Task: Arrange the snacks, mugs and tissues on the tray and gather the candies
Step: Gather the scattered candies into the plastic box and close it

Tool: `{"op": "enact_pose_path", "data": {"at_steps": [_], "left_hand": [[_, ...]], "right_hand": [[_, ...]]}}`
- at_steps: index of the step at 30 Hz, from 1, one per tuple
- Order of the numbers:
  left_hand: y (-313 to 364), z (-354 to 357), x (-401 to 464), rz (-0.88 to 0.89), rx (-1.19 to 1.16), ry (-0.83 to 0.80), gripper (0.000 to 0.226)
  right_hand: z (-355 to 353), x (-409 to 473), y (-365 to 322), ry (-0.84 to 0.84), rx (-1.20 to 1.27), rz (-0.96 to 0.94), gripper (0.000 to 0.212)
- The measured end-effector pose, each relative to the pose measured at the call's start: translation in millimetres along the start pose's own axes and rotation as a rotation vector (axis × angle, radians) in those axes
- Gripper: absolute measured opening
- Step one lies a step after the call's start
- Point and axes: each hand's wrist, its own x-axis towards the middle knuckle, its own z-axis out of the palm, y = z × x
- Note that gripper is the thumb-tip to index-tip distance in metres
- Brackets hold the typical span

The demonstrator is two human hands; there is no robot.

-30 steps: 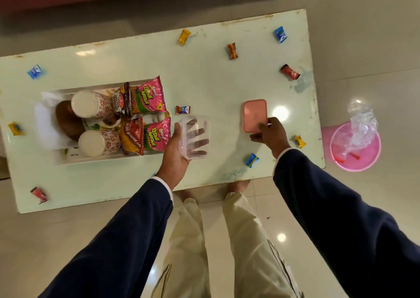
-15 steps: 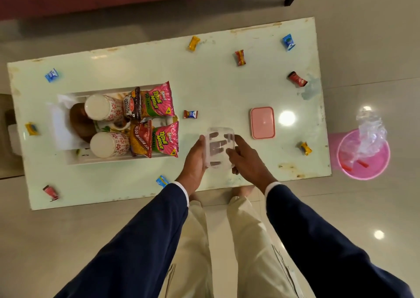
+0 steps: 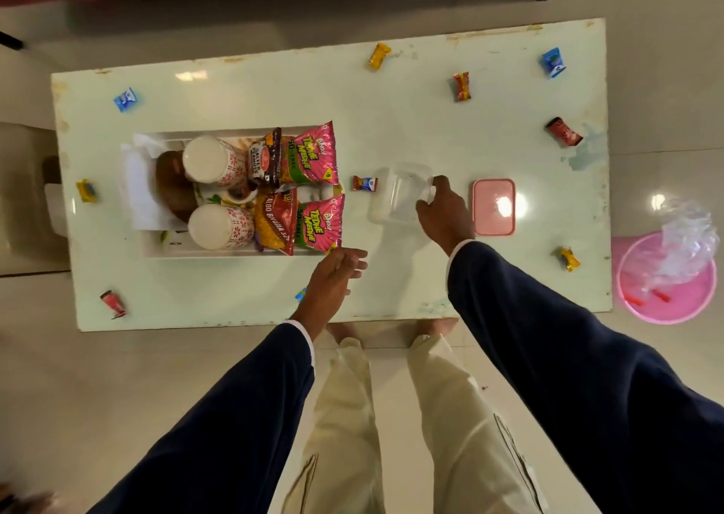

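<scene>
A pale green table (image 3: 391, 121) stands on a glossy cream tiled floor, with a pink bin (image 3: 666, 278) holding crumpled clear plastic just off its right end. On the left half of the table sits a white tray (image 3: 235, 254), packed with two upturned patterned mugs (image 3: 213, 161), white tissues (image 3: 135, 184) along its left side, and several snack packets (image 3: 313, 157), two of them bright pink. Wrapped candies lie scattered about the tabletop: a blue one (image 3: 125, 99) and a yellow one (image 3: 86, 191) near the left edge, a red one (image 3: 113, 303) at the near left corner, a yellow one (image 3: 379, 56), a red-orange one (image 3: 461, 86) and a blue one (image 3: 553, 63) along the far side, a dark red one (image 3: 563, 132) and a yellow one (image 3: 570, 259) toward the right end, and a red-and-blue one (image 3: 364, 183) between the tray and a clear plastic container (image 3: 395, 196). The right hand (image 3: 444, 212) grasps that container by its right rim, fingers curled over the edge, as it rests on the table just left of a pink lid (image 3: 493, 207). The left hand (image 3: 333, 274) hovers released, fingers loosely extended and holding nothing, beside the tray's near right corner, partly covering a blue candy (image 3: 301, 295) near the table's front edge.
</scene>
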Motion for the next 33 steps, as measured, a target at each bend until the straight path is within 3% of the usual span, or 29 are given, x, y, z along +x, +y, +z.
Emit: {"op": "enact_pose_path", "data": {"at_steps": [10,15,17,20,22,24,28,33], "left_hand": [[-30.6,-34.5,-16.5,-0.047,-0.044,0.028,0.024],[-37.4,-32.9,-16.1,0.005,0.003,0.033,0.024],[-38.6,-29.8,-18.1,0.061,0.075,0.078,0.025],[-39.4,-30.9,-25.1,0.127,0.154,0.178,0.035],[-42.5,-37.1,-29.4,0.113,0.161,0.248,0.034],[-49.1,-46.8,-32.6,0.084,0.132,0.303,0.028],[-65.9,-70.8,-43.9,0.038,0.114,0.314,0.022],[-66.8,-126.3,-64.4,0.089,0.103,0.441,0.021]], "right_hand": [[-21.3,-9.2,35.1,0.164,-0.055,0.042,0.039],[-38.8,-6.2,48.6,0.141,-0.097,0.038,0.05],[-37.8,-13.8,50.8,0.223,-0.136,-0.001,0.053],[-29.4,-38.1,52.4,0.361,-0.117,-0.137,0.04],[-15.1,-59.5,51.5,0.269,-0.097,-0.267,0.028],[8.5,-83.1,45.3,0.074,-0.089,-0.346,0.021],[64.6,-128.7,17.4,-0.239,-0.094,-0.402,0.024],[107.4,-160.7,-58.0,-0.365,-0.082,-0.507,0.021]]}}
